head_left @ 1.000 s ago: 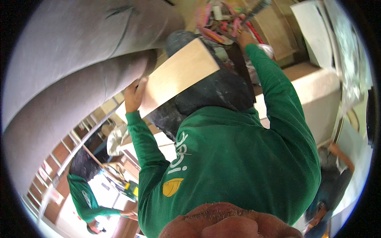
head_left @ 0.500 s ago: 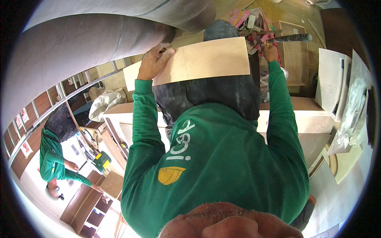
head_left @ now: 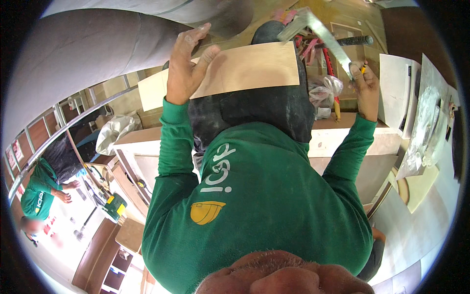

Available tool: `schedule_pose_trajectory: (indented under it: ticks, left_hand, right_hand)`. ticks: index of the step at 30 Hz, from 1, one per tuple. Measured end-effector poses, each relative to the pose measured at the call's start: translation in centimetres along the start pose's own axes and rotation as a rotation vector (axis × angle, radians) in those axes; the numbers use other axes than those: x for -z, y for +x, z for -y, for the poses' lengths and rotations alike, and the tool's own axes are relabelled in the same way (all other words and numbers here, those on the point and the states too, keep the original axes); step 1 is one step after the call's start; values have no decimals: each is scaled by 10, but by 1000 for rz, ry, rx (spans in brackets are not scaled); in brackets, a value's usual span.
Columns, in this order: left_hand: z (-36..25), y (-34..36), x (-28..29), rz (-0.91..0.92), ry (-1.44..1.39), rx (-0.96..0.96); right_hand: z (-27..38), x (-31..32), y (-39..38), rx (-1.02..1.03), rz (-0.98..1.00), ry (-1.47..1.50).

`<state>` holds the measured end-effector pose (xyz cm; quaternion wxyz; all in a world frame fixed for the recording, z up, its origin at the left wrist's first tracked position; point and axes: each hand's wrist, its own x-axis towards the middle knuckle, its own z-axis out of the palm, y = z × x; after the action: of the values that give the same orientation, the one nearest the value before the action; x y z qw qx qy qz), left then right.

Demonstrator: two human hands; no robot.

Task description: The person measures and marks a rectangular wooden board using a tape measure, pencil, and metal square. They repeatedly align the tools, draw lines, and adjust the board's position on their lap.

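A pale, narrow wooden board (head_left: 249, 66) lies across my knees. My left hand (head_left: 188, 66) is over its left part, with fingers stretched and thumb spread; whether the palm touches the board cannot be seen. To the right, my right hand (head_left: 366, 88) grips one end of an L-shaped metal carpenter's square (head_left: 329, 41). The square's other arm reaches left, to just above the board's far right corner. A thin yellow piece, perhaps a pencil, also shows between the right fingers.
Beyond the board's right end lie a dark-handled tool (head_left: 355, 40), a red and yellow bar (head_left: 329, 66) and a clear plastic bag (head_left: 323, 90). Large grey rolls (head_left: 98, 54) curve along the far left. Another person in a green top (head_left: 41, 188) is at left.
My right hand has come up from the pile of tools, moving right and nearer with the square. My left fingers, bent on the board before, are now spread. The other person has shifted left.
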<state>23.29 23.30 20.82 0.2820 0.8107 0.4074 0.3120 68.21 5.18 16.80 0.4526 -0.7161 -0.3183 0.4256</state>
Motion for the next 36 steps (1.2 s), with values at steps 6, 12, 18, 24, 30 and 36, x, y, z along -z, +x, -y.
schedule_pose_trajectory:
  ticks: [6, 12, 18, 24, 30, 36]
  left_hand:
    - [-23, -31, -16, 213, 33, 73]
    - [-2, -80, -33, 154, -37, 293]
    - [0, -84, -46, 55, 95, 229]
    - [-8, -82, -46, 21, 50, 337]
    - [-1, -76, -52, -41, 89, 310]
    - [-3, -65, -54, -88, 69, 386]
  right_hand:
    - [50, -75, -10, 15, 357, -230]
    - [22, -128, -9, 111, 414, -278]
    - [24, -132, -5, 232, 235, -476]
    - [30, -124, -3, 125, 275, -486]
    - [10, -134, 1, 196, 158, -266]
    - [13, -143, 9, 196, 100, -275]
